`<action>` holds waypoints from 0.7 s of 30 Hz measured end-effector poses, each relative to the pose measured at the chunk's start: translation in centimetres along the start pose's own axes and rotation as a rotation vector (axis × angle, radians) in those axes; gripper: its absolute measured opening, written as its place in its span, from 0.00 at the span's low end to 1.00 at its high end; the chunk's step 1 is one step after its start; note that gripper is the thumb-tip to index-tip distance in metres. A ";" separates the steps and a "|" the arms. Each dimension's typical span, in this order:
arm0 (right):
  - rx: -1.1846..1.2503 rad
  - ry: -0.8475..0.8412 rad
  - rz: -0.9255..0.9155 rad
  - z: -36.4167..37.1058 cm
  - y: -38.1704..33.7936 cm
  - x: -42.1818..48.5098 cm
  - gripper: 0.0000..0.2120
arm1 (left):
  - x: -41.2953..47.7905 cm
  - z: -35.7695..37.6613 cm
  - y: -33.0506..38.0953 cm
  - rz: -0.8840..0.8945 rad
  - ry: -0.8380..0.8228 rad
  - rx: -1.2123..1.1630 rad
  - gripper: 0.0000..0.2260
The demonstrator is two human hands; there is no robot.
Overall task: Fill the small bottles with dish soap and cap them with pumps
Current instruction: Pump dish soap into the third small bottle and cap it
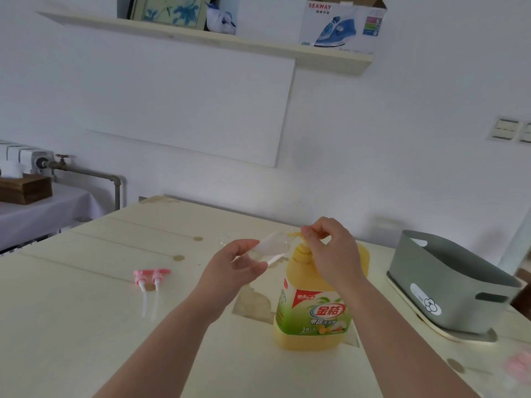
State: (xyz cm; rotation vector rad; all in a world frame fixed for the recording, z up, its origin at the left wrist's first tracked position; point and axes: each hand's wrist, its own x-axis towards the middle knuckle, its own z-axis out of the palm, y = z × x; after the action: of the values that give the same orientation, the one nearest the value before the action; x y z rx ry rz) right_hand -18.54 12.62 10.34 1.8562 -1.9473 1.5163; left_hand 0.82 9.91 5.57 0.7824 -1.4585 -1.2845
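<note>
A large yellow dish soap jug (314, 305) with a green and red label stands on the pale wooden table (86, 326). My right hand (330, 248) sits on top of its yellow pump head, fingers curled round it. My left hand (238, 265) holds a small clear bottle (271, 245) tilted, its mouth at the pump's spout. Two pink pump caps (152, 278) with white tubes lie side by side on the table, left of my hands.
A grey-green plastic basket (448, 285) on a flat lid stands at the table's right. Something pink and blurred (520, 366) lies at the right edge. A wall shelf holds an iron box (342, 24). A side table with a wooden box (24, 188) stands at far left.
</note>
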 end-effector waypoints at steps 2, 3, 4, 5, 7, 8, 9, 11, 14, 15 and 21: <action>0.006 0.001 -0.001 0.0 -0.1 -0.1 0.10 | 0.0 -0.1 0.0 -0.029 -0.003 -0.059 0.17; 0.015 0.010 -0.003 0.1 -0.2 -0.2 0.09 | 0.0 -0.1 0.0 -0.050 -0.004 -0.111 0.18; 0.026 0.026 -0.009 0.2 -0.2 -0.3 0.09 | -0.1 -0.1 0.0 -0.068 -0.001 -0.168 0.19; 0.036 0.046 -0.014 0.2 -0.2 -0.4 0.09 | -0.1 -0.1 0.0 -0.081 0.004 -0.216 0.19; 0.056 0.075 -0.017 0.1 -0.4 -0.4 0.08 | -0.1 -0.2 0.1 -0.096 0.027 -0.261 0.14; 0.063 0.077 -0.016 0.0 -0.4 -0.3 0.08 | 0.0 -0.1 0.1 -0.103 0.039 -0.276 0.12; 0.065 0.075 -0.015 0.0 -0.5 -0.2 0.08 | 0.1 -0.1 0.2 -0.110 0.052 -0.294 0.10; 0.076 0.070 -0.009 0.1 -0.4 -0.2 0.08 | 0.2 0.2 0.4 -0.129 0.074 -0.336 0.08; 0.096 0.056 0.003 0.5 -0.1 -0.5 0.09 | 0.3 0.8 0.4 -0.157 0.095 -0.355 0.11; 0.085 0.054 0.001 0.6 0.0 -0.6 0.09 | 0.5 1.0 0.3 -0.169 0.100 -0.366 0.12; 0.040 0.040 0.006 0.6 0.2 -0.6 0.09 | 1.2 0.7 0.1 -0.288 0.028 -0.644 0.01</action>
State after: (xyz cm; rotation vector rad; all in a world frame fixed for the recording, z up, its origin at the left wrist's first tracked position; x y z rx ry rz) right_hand -18.20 12.66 9.54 1.8224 -1.9209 1.5929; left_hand -0.20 9.10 6.03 0.5755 -0.8355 -1.8217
